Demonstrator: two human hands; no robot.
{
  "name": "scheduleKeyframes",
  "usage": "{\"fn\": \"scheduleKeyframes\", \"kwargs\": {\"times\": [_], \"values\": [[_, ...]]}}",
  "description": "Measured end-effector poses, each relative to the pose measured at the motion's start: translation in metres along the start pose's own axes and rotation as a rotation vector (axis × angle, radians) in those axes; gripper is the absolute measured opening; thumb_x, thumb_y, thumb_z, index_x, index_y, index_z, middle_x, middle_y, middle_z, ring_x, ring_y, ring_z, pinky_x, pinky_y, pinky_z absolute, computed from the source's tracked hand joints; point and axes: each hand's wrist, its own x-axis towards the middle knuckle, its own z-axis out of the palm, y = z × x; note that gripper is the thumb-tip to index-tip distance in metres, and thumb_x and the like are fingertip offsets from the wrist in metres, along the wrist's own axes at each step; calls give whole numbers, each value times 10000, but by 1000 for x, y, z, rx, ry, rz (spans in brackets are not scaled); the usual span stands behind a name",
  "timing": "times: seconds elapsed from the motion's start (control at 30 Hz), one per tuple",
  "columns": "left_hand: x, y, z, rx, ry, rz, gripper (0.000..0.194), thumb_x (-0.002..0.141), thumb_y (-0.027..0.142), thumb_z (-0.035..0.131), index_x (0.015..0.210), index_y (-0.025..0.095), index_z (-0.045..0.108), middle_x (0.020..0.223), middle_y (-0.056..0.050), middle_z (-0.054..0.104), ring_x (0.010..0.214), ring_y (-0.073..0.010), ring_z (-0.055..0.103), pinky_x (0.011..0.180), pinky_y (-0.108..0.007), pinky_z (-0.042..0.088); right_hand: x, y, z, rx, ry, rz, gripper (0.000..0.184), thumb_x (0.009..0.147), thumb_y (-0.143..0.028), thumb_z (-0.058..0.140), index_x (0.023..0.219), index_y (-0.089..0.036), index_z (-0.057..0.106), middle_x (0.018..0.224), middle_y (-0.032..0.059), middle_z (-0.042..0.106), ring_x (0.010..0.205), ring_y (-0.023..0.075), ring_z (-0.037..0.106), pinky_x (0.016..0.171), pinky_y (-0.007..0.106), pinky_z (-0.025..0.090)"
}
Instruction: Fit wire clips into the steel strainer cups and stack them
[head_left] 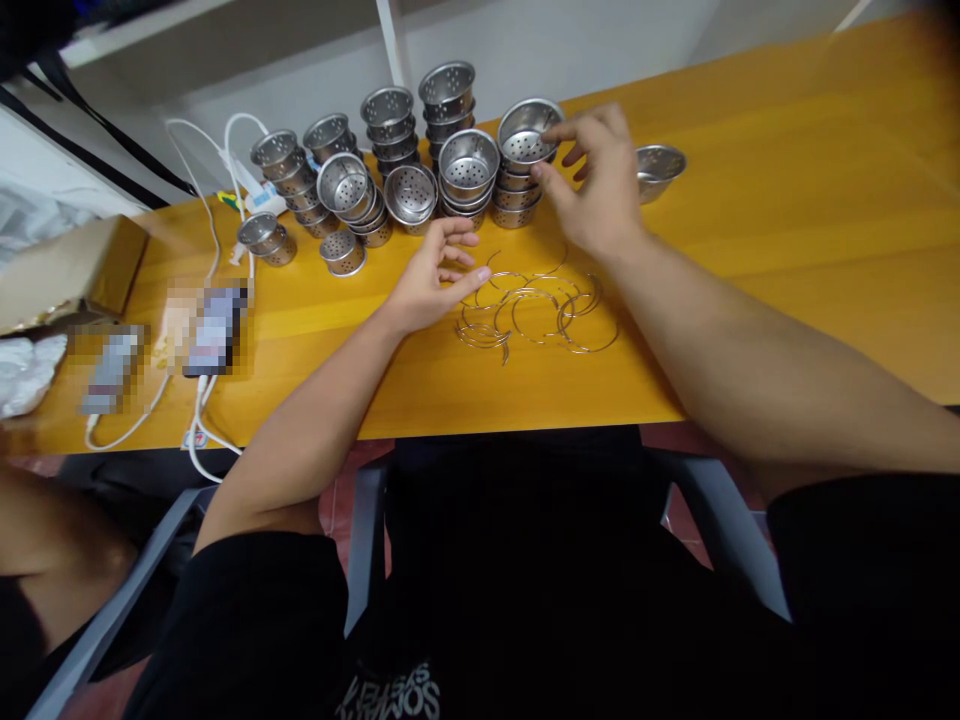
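Note:
At the right-hand stack, my right hand (600, 180) has its thumb and index finger at the near right side of the top perforated metal cup (525, 120), one finger over the rim and the thumb outside it. Below that cup are more stacked cups (514, 198). My left hand (435, 280) is open and holds nothing, its fingers loosely spread above the table. It hovers beside a loose pile of thin metal wire rings (536, 305), in front of another cup stack (469, 165).
Several more cup stacks (390, 115) stand left along the wall. A lone metal cup (660, 170) sits right of my right hand. Two phones with white cables, a power strip (264, 197) and a cardboard box (82, 265) occupy the left side. Another person's arm (60, 540) is at lower left.

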Motion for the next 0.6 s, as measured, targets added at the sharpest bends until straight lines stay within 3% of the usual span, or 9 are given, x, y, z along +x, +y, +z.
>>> {"fn": "scheduleKeyframes", "kwargs": {"times": [0.1, 0.27, 0.47, 0.6], "values": [[0, 2, -1, -8, -4, -4, 744, 1216, 373, 849, 1873, 328, 504, 1722, -162, 666, 1354, -249, 784, 1082, -404, 733, 0, -2, 1, 1, 2, -1, 500, 1156, -498, 886, 1629, -383, 773, 1636, 145, 772, 1320, 421, 768, 1124, 668, 727], [0, 7, -2, -33, -13, -12, 738, 1193, 454, 875, 1823, 306, 521, 1724, -167, 655, 1361, -244, 779, 1102, -415, 741, 0, -3, -1, 41, -28, 32, 630, 1113, -583, 923, 1668, -416, 677, 1673, 143, 731, 1352, 444, 746, 1210, 709, 686], [-1, 5, -2, -10, -5, -2, 746, 1215, 382, 845, 1881, 341, 510, 1706, -168, 654, 1369, -269, 785, 1082, -425, 725, 0, 4, 1, 41, -49, -4, 819, 1020, -531, 922, 1736, -354, 563, 1732, 182, 696, 1403, 455, 733, 1209, 721, 681], [-2, 7, -2, 1, -5, -4, 773, 1222, 388, 840, 1912, 371, 493, 1707, -167, 652, 1364, -270, 780, 1089, -431, 723, -1, 3, 0, 48, -77, 9, 834, 1047, -569, 953, 1752, -412, 538, 1793, 157, 662, 1511, 458, 685, 1247, 704, 674]]}}
